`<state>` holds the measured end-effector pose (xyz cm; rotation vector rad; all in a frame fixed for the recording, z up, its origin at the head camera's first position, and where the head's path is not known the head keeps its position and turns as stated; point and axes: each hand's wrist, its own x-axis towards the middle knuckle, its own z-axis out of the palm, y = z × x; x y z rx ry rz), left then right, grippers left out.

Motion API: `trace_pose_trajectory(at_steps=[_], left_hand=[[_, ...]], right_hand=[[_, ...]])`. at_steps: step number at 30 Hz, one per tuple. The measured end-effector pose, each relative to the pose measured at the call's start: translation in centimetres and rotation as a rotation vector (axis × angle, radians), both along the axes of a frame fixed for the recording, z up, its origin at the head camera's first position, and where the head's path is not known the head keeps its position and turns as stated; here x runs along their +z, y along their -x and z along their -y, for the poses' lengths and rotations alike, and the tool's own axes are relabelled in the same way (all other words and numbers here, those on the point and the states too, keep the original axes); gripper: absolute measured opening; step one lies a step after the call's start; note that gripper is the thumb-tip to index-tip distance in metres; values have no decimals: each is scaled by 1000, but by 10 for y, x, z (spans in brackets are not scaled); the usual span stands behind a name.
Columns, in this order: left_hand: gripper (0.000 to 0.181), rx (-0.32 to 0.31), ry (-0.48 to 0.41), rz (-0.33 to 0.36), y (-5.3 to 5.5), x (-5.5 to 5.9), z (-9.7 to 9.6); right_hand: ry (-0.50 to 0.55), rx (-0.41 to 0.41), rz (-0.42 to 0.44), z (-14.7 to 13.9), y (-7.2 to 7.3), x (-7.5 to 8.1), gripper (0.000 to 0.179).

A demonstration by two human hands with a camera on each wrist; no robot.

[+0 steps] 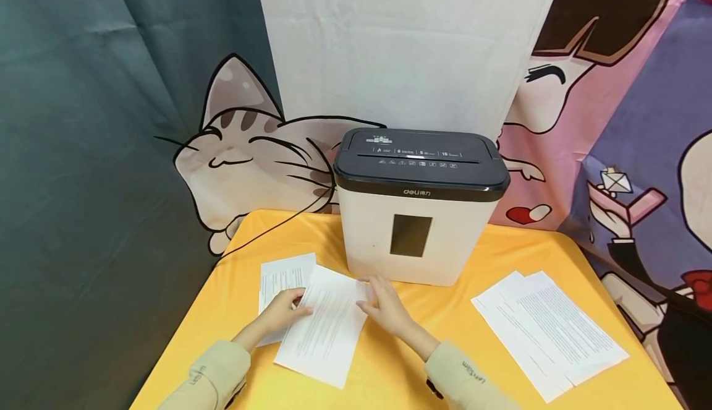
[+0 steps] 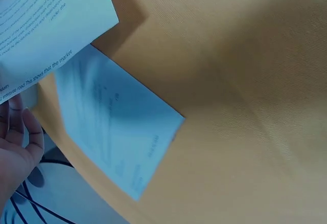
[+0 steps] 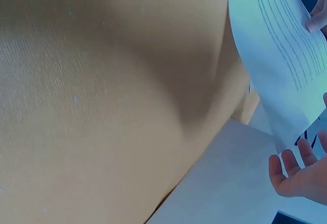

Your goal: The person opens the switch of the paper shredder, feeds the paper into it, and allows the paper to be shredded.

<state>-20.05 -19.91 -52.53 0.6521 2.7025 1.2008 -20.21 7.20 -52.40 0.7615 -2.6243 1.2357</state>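
Note:
My left hand (image 1: 285, 309) pinches the left edge of a printed sheet of paper (image 1: 325, 326), thumb on top and fingers underneath. The sheet is tilted and bows in the right wrist view. At its upper right corner is my right hand (image 1: 386, 306); in the right wrist view that hand's fingers (image 3: 290, 162) are loosely spread beside the corner. A second printed sheet (image 1: 283, 274) lies on the table, partly covered by the first. Behind both hands stands a white paper shredder (image 1: 369, 237) with a dark top, its feed slot facing up.
Two more printed sheets (image 1: 550, 329) overlap on the right side of the yellow-covered table (image 1: 406, 376). A thin black cord (image 1: 272, 232) runs left from behind the shredder. Printed cartoon curtains (image 1: 261, 162) hang right behind the table.

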Motion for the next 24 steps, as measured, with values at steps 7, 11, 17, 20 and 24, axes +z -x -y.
trace_pose_trajectory(at_steps=[7,11,17,20,24], left_hand=[[10,-49,80,-12,-7,2,-15],[13,-75,119,-69,-11,8,-26],[7,-69,122,-183,-19,17,-44],[7,-55,115,-201,-22,20,-51],[7,-42,110,-213,-25,20,-57]], right_hand=[[12,85,97,-10,6,9,50],[15,218,198,-17,10,13,41],[-11,424,326,-26,14,16,21],[18,479,382,-29,12,14,17],[41,454,388,-34,8,11,15]])
